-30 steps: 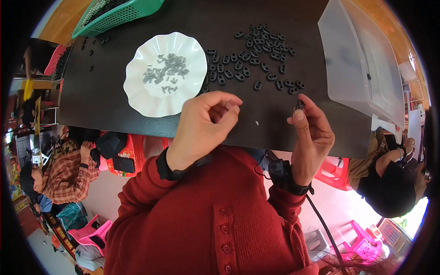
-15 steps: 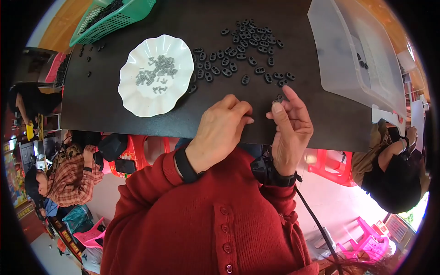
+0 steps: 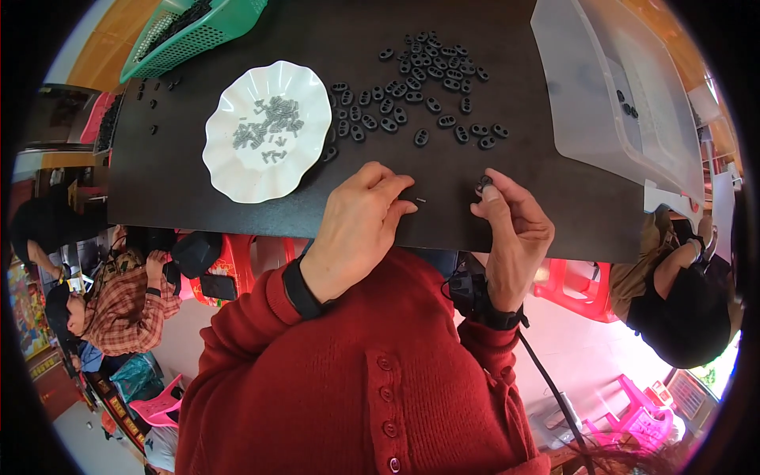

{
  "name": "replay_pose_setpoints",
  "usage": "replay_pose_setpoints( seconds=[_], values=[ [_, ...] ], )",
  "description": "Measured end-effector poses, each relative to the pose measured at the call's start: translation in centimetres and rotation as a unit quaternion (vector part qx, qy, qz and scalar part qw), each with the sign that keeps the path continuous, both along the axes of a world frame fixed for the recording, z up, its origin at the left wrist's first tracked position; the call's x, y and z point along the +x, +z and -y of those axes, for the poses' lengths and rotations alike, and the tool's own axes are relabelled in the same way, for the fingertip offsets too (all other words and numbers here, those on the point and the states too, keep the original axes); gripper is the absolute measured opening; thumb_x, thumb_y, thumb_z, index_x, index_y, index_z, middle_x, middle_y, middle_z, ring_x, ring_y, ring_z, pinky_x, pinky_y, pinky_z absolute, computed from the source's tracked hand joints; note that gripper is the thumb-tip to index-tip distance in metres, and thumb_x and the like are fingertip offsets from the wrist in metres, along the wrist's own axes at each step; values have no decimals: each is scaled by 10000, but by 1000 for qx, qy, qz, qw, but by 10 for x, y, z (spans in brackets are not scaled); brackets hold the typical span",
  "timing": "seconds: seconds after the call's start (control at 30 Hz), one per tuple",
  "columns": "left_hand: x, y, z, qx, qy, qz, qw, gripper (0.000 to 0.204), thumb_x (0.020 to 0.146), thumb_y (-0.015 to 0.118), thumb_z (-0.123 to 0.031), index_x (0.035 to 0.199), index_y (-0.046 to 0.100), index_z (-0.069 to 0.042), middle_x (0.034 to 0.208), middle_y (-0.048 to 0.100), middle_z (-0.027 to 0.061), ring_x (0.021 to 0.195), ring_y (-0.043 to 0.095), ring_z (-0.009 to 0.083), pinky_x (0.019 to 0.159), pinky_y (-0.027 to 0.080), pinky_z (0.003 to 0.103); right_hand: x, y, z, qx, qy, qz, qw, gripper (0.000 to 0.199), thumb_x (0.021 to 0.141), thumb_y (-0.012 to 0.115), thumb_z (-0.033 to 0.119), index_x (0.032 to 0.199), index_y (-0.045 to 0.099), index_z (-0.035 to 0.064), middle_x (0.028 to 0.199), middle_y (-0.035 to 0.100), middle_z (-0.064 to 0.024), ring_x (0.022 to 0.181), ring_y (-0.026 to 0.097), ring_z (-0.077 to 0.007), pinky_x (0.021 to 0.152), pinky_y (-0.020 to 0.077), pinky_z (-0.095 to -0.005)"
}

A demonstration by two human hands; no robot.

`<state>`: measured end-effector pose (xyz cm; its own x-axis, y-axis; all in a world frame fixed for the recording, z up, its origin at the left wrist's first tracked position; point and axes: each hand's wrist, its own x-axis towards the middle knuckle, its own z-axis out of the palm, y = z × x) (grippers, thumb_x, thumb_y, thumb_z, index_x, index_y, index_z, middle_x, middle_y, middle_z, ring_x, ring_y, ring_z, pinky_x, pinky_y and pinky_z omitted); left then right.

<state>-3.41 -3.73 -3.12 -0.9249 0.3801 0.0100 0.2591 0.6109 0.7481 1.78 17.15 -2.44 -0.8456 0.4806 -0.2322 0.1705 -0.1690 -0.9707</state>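
Observation:
My left hand (image 3: 360,214) is over the near part of the table, thumb and forefinger apart with nothing visible between them. Just off its fingertips lies a tiny grey metal piece, spring-like (image 3: 421,200). In my right hand (image 3: 518,233), thumb and fingers pinch a small black cord-lock piece (image 3: 484,184); its details are partly covered. Beyond my hands several black oval cord-lock pieces with two holes (image 3: 433,104) are spread in a loose cluster. A white wavy-rimmed plate (image 3: 226,170) at the left carries a heap of small grey springs (image 3: 273,123).
A green perforated basket (image 3: 202,39) with black parts stands at the far left. To the right is a translucent plastic bin (image 3: 582,103) holding a few black pieces. Red stools (image 3: 582,289) flank me, and other people sit at both sides.
My left hand has drawn left, its thumb and forefinger parting, and the small grey piece now shows on the table. My right hand has shifted slightly right and nearer, still pinching the black piece.

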Motion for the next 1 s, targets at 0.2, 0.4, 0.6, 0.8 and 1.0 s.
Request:
replay_pose_setpoints(
  seconds=[0.2,0.4,0.6,0.8,1.0],
  values=[
    [-2,-5,-6,7,-24,-36,999,223,883,837,-53,1105,818,-51,1048,733,94,814,723,314,733,573,399,0,5,3,34,7,20,999,234,1038,740,57,1242,796,-40,995,786,-49,854,719,-99,816,572,-242],
    [0,-8,-17,-34,-23,-95,995,116,896,811,-27,1001,767,-46,982,721,84,806,707,306,728,562,382,3,11,1,51,46,53,996,177,1032,745,45,1177,797,-43,993,782,-44,844,700,-87,794,566,-232],
    [-4,17,-8,167,18,171,971,40,1037,723,-51,1032,721,-12,932,707,49,798,650,136,738,529,281,6,31,13,4,83,43,996,147,1013,783,35,1142,795,-33,982,765,-19,861,682,-64,796,550,-219],
    [-3,46,1,258,17,252,933,177,1121,663,-138,1041,700,16,940,702,9,799,596,67,733,510,239,3,47,20,36,113,24,993,158,988,816,21,1142,818,-16,1012,782,-35,903,698,-69,833,554,-226],
    [-1,44,6,249,24,259,933,226,1121,686,-197,1047,708,16,913,700,7,803,593,61,729,505,235,1,49,29,69,111,5,991,137,983,807,9,1116,821,-21,947,760,-35,840,676,-65,768,531,-215]
  ],
)
